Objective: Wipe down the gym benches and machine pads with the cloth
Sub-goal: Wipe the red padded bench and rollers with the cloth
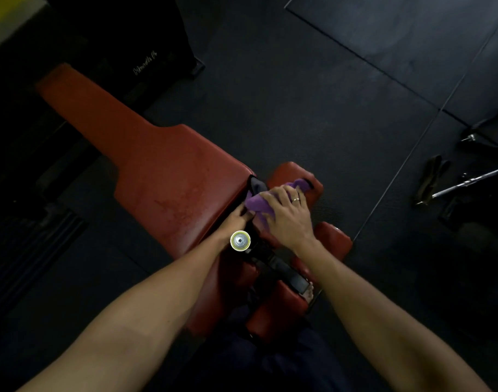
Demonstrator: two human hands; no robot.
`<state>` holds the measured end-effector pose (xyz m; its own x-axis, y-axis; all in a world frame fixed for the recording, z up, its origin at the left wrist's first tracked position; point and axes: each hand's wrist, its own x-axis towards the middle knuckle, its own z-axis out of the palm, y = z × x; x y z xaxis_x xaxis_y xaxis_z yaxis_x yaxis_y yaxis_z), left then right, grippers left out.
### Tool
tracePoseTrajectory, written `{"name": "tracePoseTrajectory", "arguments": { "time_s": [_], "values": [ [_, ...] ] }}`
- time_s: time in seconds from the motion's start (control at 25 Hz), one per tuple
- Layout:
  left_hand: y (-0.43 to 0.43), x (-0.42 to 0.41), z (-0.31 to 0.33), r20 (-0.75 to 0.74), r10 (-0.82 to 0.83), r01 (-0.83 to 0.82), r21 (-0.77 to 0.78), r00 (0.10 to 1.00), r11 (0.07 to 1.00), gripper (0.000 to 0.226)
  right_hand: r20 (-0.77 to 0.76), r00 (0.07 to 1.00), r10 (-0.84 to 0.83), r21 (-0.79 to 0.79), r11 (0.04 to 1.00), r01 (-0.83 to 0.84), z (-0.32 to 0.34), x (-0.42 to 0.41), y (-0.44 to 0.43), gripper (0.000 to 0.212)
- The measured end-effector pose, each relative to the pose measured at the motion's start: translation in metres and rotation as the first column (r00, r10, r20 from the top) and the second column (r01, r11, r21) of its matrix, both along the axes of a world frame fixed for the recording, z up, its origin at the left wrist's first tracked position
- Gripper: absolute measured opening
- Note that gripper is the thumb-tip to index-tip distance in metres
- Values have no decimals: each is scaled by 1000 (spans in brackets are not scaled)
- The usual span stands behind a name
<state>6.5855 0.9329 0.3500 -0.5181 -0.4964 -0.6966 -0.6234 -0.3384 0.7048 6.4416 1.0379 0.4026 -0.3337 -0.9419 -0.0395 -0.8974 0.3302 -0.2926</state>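
So the purple cloth (257, 203) was bunched up right at the gap where the long back pad of the red gym bench (168, 176) met the smaller red pad (293, 172) beyond it, and part of the cloth draped over that smaller pad.

The right hand (287, 216) was on top of the cloth with its fingers spread out and laid fairly flat, pressing it down instead of gripping it. There was a ring (296, 198) on one finger.

The left hand (235, 220) was down at the edge of the back pad with its fingertips reaching into the dark gap, right against the near end of the cloth. Honestly I couldn't tell if it was pinching the cloth or just touching it, since the fingers were mostly hidden.

A spray can (240, 240) with a yellow-green rim sat just by the left wrist, round metal end facing the camera. I couldn't tell how it was held.

Another red pad (337, 240) stuck out to the right, below the right wrist. The black rubber floor (298, 94) was all around, and a metal bar (468, 181) lay well off to the right.
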Motion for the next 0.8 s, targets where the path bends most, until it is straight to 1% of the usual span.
{"name": "tracePoseTrajectory", "arguments": {
  "time_s": [0.04, 0.08, 0.16, 0.24, 0.32, 0.4, 0.48, 0.6, 0.64, 0.8],
  "values": [
    [1, -2, 2, 0, 17, -17, -2, 1000, 1000, 54, -29, 999, -24, -4, 1000, 24, -1, -13, -5, 52],
    [1, -4, 0, 2, 16, -16, -26, 1000, 1000, 52, -26, 996, -91, 18, 996, 91, 0, -24, -14, 51],
    [-1, -6, -5, 35, 22, -22, -18, 999, 1000, 50, 39, 958, -284, 119, 953, 278, 3, -30, -29, 51],
    [-2, -4, -9, 22, 39, -38, -6, 999, 999, 50, 76, 913, -400, 146, 911, 387, 2, -9, -28, 56],
    [0, -2, -9, 1, 51, -51, -17, 999, 999, 50, 103, 899, -426, 131, 901, 413, 2, 23, -8, 65],
    [1, -1, -11, -4, 70, -70, -3, 998, 998, 47, 175, 876, -450, 117, 893, 435, 3, 43, 15, 69],
    [2, 1, -7, 7, 104, -104, 18, 995, 994, 44, 250, 844, -475, 126, 880, 457, 7, 50, 30, 67],
    [6, 13, -7, 30, 157, -158, 0, 987, 988, 40, 336, 777, -533, 176, 846, 503, 20, 58, 40, 62],
    [9, 21, -7, 41, 174, -173, -20, 984, 985, 39, 366, 749, -552, 192, 832, 520, 22, 61, 43, 61],
    [29, 61, 9, 86, 189, -165, -232, 978, 959, 35, 494, 629, -600, 227, 788, 572, 31, 85, 63, 58]
  ]
}}
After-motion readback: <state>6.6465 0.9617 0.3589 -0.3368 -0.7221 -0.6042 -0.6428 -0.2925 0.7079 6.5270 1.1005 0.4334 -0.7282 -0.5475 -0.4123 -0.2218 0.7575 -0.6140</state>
